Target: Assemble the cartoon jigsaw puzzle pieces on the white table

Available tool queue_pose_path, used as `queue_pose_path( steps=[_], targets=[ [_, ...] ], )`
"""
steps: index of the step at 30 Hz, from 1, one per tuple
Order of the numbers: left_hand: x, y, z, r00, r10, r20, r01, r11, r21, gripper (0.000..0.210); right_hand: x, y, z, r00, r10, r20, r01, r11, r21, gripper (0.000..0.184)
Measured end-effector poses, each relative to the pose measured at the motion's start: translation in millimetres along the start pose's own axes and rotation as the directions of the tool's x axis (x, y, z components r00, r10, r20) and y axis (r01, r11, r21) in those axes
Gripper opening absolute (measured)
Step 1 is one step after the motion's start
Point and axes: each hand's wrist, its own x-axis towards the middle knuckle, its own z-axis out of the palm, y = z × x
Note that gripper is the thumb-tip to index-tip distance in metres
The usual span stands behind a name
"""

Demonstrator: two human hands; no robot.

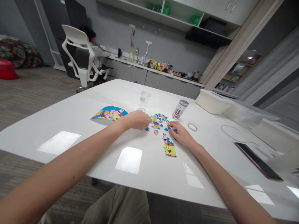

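Observation:
A pile of loose jigsaw puzzle pieces (159, 118), blue, pink and yellow, lies on the white table (102, 168). At its left edge is my left hand (139, 120), fingers curled together; what they hold, if anything, is hidden. My right hand (180, 133) rests at the pile's right side, fingers spread apart and touching the pieces. Nearer to me lies a joined section of puzzle (169, 147) with a yellow cartoon face and a pink one. A curved picture sheet (109, 113) with similar cartoon figures lies beyond my left forearm.
Behind the pile stand a clear jar (144, 99) and a silver-lidded jar (180, 109). A round lid (192, 127) lies to the right. Farther right are a tablet (258, 160), a white cable and cream storage boxes (213, 102). A person sits by a white chair (80, 46) at the back.

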Motion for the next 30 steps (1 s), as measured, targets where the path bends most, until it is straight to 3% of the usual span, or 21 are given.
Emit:
queue_pose_path(
  steps=[4,7,14,18,21,23,26,30],
  targets=[
    [-5.0,-6.1,-4.5,1.000,0.024,0.006,-0.024,0.998,-0.051,0.022,1.9,-6.6,-3.2,0.998,-0.036,-0.042,0.037,0.999,0.025,0.023],
    [-2.0,-1.3,1.1,0.997,0.071,0.003,-0.070,0.987,-0.143,0.022,2.8,-9.5,-5.1,1.000,-0.018,-0.011,0.018,1.000,0.016,0.026],
    [8.5,15.9,8.6,0.999,-0.041,0.010,0.042,0.985,-0.170,0.023,2.4,-4.7,-3.6,0.998,0.056,0.022,-0.055,0.997,-0.055,0.030],
    [8.2,14.7,10.0,0.995,-0.099,0.007,0.099,0.986,-0.135,0.023,1.9,0.9,-18.7,0.999,0.040,-0.002,-0.040,0.995,-0.087,0.025],
    [8.0,12.0,14.2,0.991,-0.135,-0.010,0.133,0.980,-0.148,0.024,0.6,4.8,-31.9,0.979,-0.093,0.182,0.099,0.995,-0.024,0.014],
    [8.3,11.2,17.0,0.990,-0.138,-0.024,0.134,0.982,-0.133,0.025,0.2,7.3,-34.6,0.960,-0.125,0.252,0.125,0.992,0.016,0.011],
    [8.7,12.5,18.5,0.995,-0.095,-0.033,0.091,0.990,-0.107,0.030,1.4,11.9,-29.7,0.970,-0.087,0.229,0.088,0.996,0.006,0.012],
    [8.7,16.8,14.5,0.995,0.090,-0.042,-0.095,0.981,-0.168,0.032,2.4,16.3,-28.8,0.981,-0.072,0.180,0.075,0.997,-0.012,0.016]
  ],
)
